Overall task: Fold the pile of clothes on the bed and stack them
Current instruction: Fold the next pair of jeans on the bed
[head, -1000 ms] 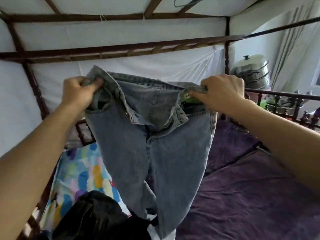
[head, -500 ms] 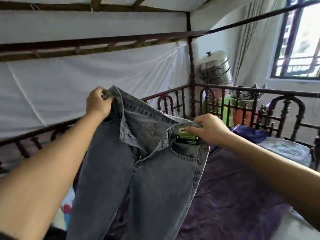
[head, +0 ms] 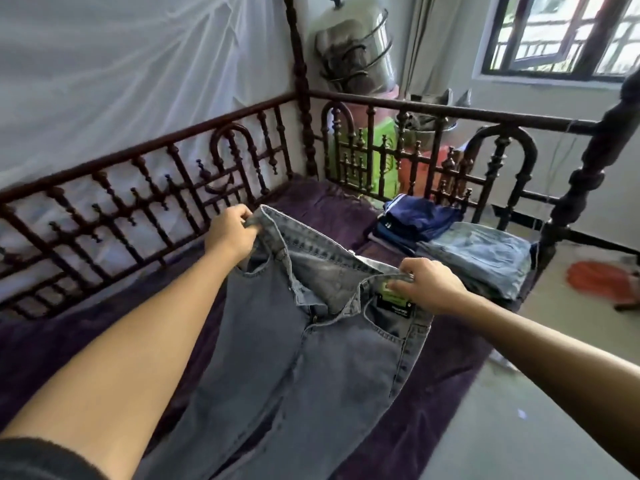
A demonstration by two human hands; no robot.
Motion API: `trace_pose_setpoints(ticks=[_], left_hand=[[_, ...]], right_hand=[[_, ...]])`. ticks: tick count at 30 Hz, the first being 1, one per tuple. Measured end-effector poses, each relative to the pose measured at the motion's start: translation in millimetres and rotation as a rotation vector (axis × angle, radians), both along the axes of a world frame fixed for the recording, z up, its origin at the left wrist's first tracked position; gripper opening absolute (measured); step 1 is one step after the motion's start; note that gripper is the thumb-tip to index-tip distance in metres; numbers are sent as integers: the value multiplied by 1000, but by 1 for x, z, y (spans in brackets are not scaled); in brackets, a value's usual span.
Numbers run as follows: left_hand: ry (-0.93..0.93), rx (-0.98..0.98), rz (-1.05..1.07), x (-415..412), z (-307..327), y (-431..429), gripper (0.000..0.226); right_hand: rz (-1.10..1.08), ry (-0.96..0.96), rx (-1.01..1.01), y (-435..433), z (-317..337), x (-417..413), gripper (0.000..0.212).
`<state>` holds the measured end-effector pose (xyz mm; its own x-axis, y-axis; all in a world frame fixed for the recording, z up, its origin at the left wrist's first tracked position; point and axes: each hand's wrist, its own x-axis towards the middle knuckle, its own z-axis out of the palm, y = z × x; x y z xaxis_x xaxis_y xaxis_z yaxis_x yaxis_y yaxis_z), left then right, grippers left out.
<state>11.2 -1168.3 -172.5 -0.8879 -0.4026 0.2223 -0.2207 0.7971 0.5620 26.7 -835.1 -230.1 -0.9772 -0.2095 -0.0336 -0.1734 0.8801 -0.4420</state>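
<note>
A pair of grey-blue jeans hangs spread out over the purple bed cover, fly open, a green and black label at the right pocket. My left hand grips the waistband's left corner. My right hand pinches the waistband's right side above the label. The legs run down out of the frame's lower edge. At the far right corner of the bed lies a stack of folded clothes: dark blue pieces and light blue folded jeans.
A dark carved wooden railing fences the bed's left and far sides, with a post at the corner. White netting hangs behind it. Beyond the rail stand metal pots and bags. Grey floor with an orange cloth lies to the right.
Both hands have brought the jeans down from high in the air and to the right, toward the bed cover. The view turned right, so the folded stack and floor came into sight.
</note>
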Motion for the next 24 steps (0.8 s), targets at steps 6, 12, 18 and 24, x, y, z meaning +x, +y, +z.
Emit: trace_pose_setpoints(ticks=[6,12,18,24], left_hand=[[-88,-62,-94,-88,-61,67,11],[-148,-5,-159,-171,-116,132,5],[-291,113,-202,-246,-182,178,8],[-525,406,-219,-299,-277,207,55]], right_hand=[[-154,4,162,68,-56,-77,28],[-239,-49,305,124,-112,-159,31],[-214,-116,396,163,-195,-245,30],[-139,-307,437,186,-293,-320,25]])
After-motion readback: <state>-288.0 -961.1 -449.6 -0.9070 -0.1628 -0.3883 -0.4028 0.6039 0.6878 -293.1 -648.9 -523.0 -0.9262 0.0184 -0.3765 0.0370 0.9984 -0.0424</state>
